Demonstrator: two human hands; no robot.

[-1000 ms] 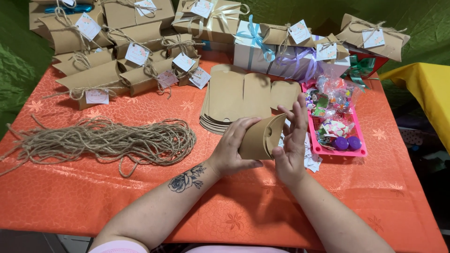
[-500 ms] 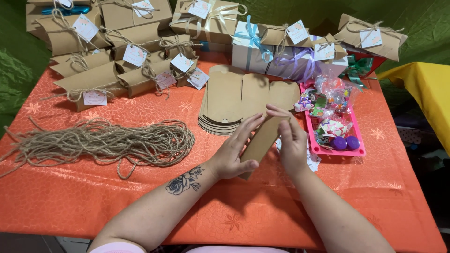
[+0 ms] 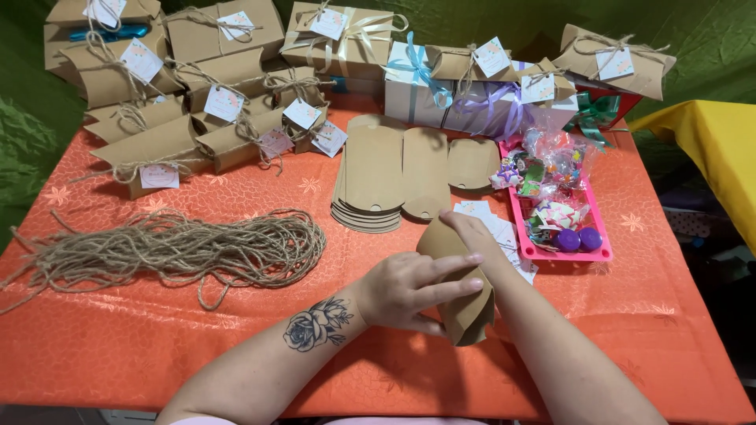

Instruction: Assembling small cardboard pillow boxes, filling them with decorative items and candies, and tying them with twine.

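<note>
Both hands (image 3: 441,287) gripping kraft pillow box (image 3: 465,307), right palm hidden

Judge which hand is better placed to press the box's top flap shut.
Right, probably. The right hand sits at the upper end of the box, fingers at the flap there, while the left hand wraps the box's middle, steadying it.

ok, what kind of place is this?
Probably a home craft table for packing party favours: both hands fold a brown kraft pillow box; flat box blanks, a bundle of jute twine and tagged finished boxes lie on the orange tablecloth.
</note>
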